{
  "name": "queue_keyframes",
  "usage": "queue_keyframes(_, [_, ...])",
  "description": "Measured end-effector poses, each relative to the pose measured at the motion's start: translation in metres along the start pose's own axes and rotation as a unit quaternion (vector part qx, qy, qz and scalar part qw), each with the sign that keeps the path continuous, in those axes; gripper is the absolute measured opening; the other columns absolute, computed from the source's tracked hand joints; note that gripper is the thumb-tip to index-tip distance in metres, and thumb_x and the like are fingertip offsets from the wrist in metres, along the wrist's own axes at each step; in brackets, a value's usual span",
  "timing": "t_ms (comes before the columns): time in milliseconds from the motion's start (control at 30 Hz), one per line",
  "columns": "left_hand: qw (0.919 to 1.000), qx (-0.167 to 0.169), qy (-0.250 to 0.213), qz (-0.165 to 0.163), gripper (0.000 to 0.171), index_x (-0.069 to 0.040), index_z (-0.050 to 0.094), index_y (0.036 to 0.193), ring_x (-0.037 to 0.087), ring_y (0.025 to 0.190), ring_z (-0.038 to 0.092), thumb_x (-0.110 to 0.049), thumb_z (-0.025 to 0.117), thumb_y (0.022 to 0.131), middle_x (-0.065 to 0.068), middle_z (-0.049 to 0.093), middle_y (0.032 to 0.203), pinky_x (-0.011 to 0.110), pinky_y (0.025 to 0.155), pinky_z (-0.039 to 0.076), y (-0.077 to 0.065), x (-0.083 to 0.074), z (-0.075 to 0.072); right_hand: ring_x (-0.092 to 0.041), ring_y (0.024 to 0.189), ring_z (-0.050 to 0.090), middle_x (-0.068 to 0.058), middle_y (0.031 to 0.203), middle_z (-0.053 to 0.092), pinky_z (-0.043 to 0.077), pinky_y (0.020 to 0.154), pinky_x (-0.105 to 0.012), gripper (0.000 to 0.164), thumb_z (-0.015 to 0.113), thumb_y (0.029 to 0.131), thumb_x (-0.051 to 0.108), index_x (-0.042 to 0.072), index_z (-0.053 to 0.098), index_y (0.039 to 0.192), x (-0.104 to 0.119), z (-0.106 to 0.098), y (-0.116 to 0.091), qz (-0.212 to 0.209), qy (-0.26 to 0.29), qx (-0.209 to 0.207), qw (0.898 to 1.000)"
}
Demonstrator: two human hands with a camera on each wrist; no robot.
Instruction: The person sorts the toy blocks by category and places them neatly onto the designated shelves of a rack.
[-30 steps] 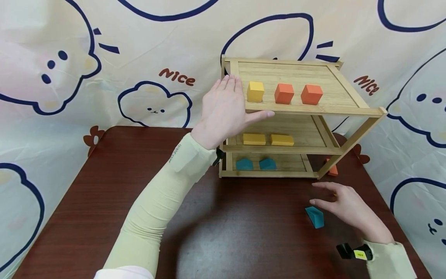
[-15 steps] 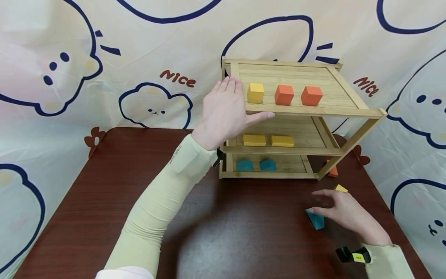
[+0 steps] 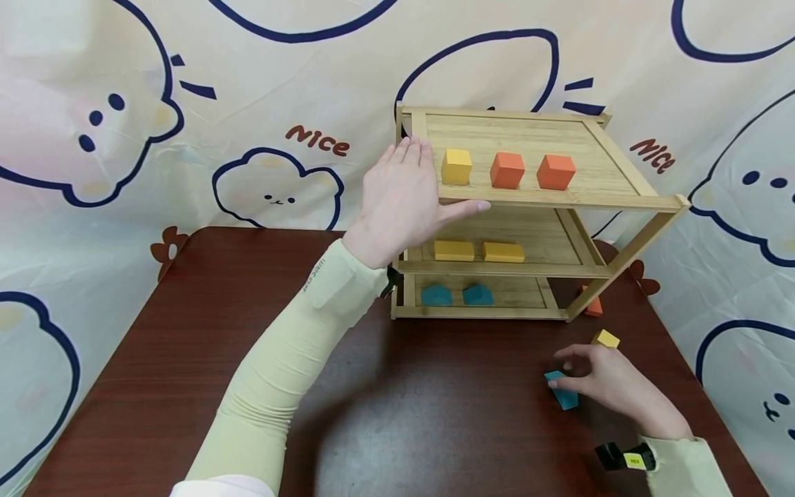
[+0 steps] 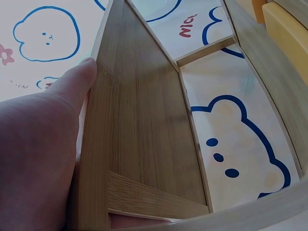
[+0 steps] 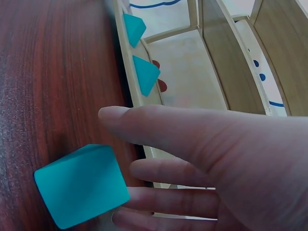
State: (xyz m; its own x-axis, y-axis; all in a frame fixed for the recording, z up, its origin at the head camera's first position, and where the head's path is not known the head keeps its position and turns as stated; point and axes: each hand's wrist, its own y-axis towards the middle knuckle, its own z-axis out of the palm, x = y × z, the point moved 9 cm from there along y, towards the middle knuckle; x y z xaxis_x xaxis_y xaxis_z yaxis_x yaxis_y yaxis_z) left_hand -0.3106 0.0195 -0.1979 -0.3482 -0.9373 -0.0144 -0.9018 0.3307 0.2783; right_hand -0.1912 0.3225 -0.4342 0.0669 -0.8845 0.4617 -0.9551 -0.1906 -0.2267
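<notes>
My left hand (image 3: 400, 200) lies with straight fingers over the left front corner of the wooden shelf (image 3: 528, 200), its thumb stretched along the top board's front edge. In the left wrist view that thumb (image 4: 72, 86) touches the wooden edge. My right hand (image 3: 615, 383) hovers at a blue triangular block (image 3: 564, 398) on the table, fingers and thumb apart around it. The right wrist view has the blue block (image 5: 82, 185) beside the fingertips, with a gap below the thumb; whether a finger touches it, I cannot tell.
The top board bears a yellow cube (image 3: 456, 168) and two orange cubes (image 3: 507, 170). Two yellow bars (image 3: 453, 250) lie on the middle board, two blue triangular blocks (image 3: 477, 295) on the bottom one. A yellow block (image 3: 606, 338) and an orange block (image 3: 593, 306) sit on the table at right.
My right hand has come down and slightly nearer, from above the blue block to around it, uncovering the yellow block behind. My left hand has stayed on the shelf.
</notes>
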Motion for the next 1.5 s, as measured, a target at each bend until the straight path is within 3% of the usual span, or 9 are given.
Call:
queue_keyframes(500, [1.0,-0.003,0.0,-0.001,0.129,0.004,0.034,0.155,0.029,0.147,0.032,-0.098,0.028,0.076,0.019,0.038,0.158,0.035,0.12,0.02,0.0,0.0,0.001,-0.012,0.073,0.057,0.004,0.082,0.062,0.049,0.061,-0.031,0.043,0.087,0.08,0.036,0.006,0.074,0.107,0.001,0.008,0.002,-0.006,-0.013,0.013,1.0])
queue_keyframes(1067, [1.0,-0.003,0.005,0.001,0.13,0.005,0.033,0.155,0.029,0.147,0.032,-0.098,0.025,0.076,0.019,0.038,0.157,0.035,0.121,0.019,0.001,0.0,0.0,-0.015,0.07,0.056,0.002,0.077,0.062,0.05,0.063,-0.035,0.042,0.09,0.075,0.039,0.007,0.071,0.095,-0.008,0.011,0.0,0.047,-0.015,0.027,0.998])
queue_keyframes(1500, [1.0,0.001,-0.001,0.0,0.13,0.004,0.032,0.156,0.028,0.148,0.031,-0.098,0.025,0.076,0.018,0.038,0.158,0.034,0.121,0.018,0.0,0.0,0.0,-0.017,0.078,0.06,-0.002,0.089,0.068,0.054,0.066,-0.038,0.039,0.09,0.076,0.026,0.003,0.075,0.103,-0.002,0.001,0.004,0.051,-0.019,0.024,0.998])
